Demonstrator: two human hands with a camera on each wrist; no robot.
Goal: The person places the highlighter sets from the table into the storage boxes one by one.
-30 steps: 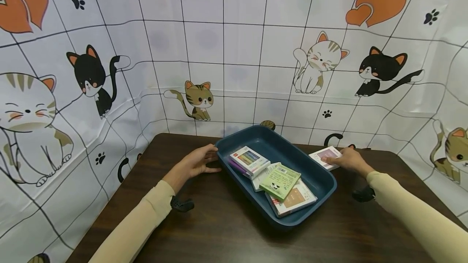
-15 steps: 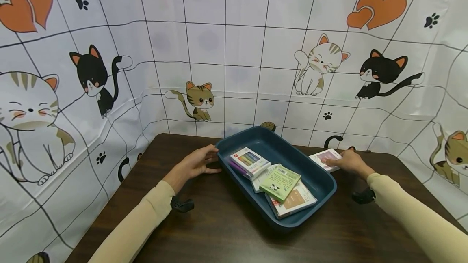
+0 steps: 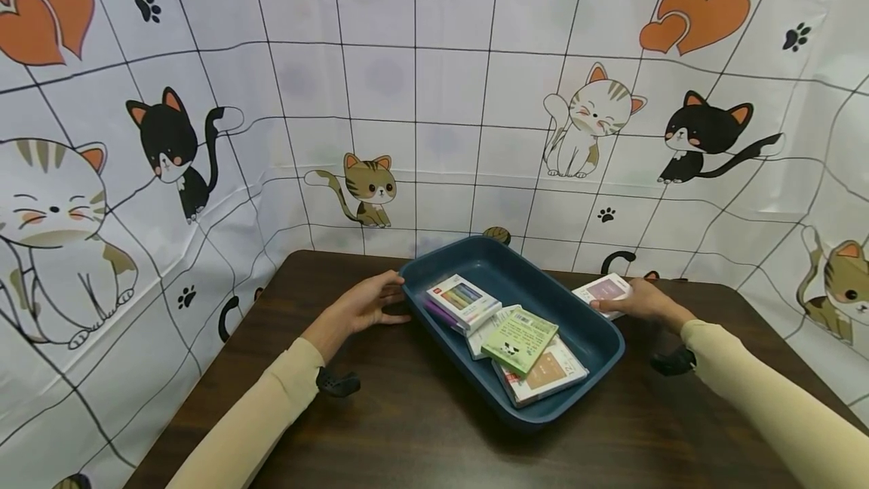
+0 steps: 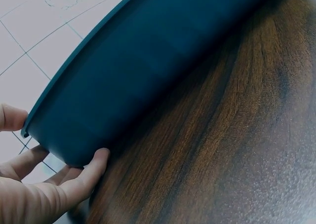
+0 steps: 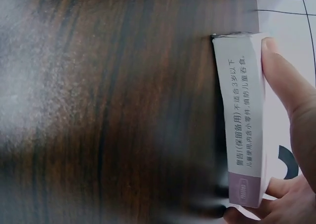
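Note:
My left hand (image 3: 363,304) grips the far left corner of a dark blue plastic bin (image 3: 444,249). In the left wrist view, fingertips (image 4: 14,118) reach the bin's rim and the thumb lies against its lower wall. On the other side of the bin, my right hand (image 3: 648,300) pinches a small white box with a purple panel (image 3: 611,287). In the right wrist view, the white box (image 5: 239,105) shows its printed narrow side, thumb along one face and fingers at the lower end. It is close over the dark wooden table, beside the bin's rim.
Inside the bin lie a white box with a picture of coloured sticks (image 3: 465,297), a light green box (image 3: 520,340), a white and tan box (image 3: 543,376) and a purple item (image 3: 441,312). A cat-printed sheet (image 3: 448,142) hangs behind the table (image 3: 421,436).
The right hand has tilted and slightly raised the near side of the white and purple box. The left hand and the bin have stayed in place.

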